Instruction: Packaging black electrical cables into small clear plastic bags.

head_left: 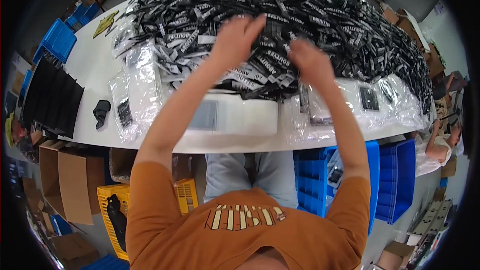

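A large heap of black strips with white lettering [345, 25] covers the far half of the white table [85, 70]. My left hand [235, 42] is over the near middle of the heap, its thumb and fingers apart, with nothing visible between them. To its right, my right hand [311, 61] reaches into the same heap; its fingers are bent and smeared by motion, so any grip there is unclear. Between my forearms, at the table's near edge, lies a white packet [247, 117] with a grey panel.
Clear plastic bags lie left [142, 80] and right [370, 102] of my arms. A crumpled black piece [101, 112] and a black stack [52, 97] are at left. Below the edge stand a yellow crate [112, 220], a cardboard box [75, 185] and blue bins [395, 180].
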`<control>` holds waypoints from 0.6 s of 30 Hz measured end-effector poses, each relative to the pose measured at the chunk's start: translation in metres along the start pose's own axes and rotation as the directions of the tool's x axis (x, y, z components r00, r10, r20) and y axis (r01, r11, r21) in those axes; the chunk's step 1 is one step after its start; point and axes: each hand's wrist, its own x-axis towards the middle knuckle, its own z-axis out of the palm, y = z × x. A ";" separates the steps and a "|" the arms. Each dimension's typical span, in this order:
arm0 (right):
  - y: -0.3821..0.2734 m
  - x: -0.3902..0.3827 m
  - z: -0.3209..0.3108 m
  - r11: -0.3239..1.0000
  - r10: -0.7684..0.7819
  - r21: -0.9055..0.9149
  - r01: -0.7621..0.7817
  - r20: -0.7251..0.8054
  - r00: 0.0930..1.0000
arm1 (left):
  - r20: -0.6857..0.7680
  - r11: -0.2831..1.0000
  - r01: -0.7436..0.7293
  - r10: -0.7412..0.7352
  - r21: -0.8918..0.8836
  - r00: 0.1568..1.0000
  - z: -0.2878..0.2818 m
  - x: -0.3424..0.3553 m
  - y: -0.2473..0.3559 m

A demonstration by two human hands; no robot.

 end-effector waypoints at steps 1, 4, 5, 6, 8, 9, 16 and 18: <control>0.019 0.013 0.001 0.964 0.264 0.004 -0.264 0.020 0.964 | -0.017 0.984 -0.021 0.025 0.176 1.000 -0.001 0.022 -0.010; 0.078 0.023 0.010 0.868 0.491 0.076 -0.491 0.013 0.871 | -0.059 0.957 0.090 -0.076 0.276 0.995 0.001 0.035 -0.017; 0.083 0.018 0.004 0.874 0.481 0.033 -0.485 0.084 0.872 | 0.049 0.990 0.071 -0.077 0.118 0.996 0.002 0.027 -0.015; 0.087 0.011 0.006 0.874 0.481 0.035 -0.485 0.084 0.873 | 0.153 0.997 0.067 -0.060 -0.044 0.986 0.003 0.013 -0.010; 0.090 -0.015 0.014 0.869 0.481 0.139 -0.476 -0.005 0.877 | 0.442 0.953 0.222 -0.111 -0.208 0.890 -0.004 -0.030 0.016; 0.084 -0.025 0.021 0.901 0.429 0.139 -0.411 -0.155 0.890 | 0.553 0.934 0.290 -0.132 -0.208 0.823 -0.011 -0.057 0.026; 0.068 -0.073 0.026 0.679 0.711 0.274 -0.681 -0.014 0.703 | 0.632 0.936 0.337 -0.201 -0.101 0.748 -0.060 -0.185 0.078; 0.065 -0.073 0.029 0.705 0.705 0.165 -0.689 -0.064 0.706 | 0.595 0.950 0.287 -0.161 -0.123 0.787 -0.054 -0.199 0.083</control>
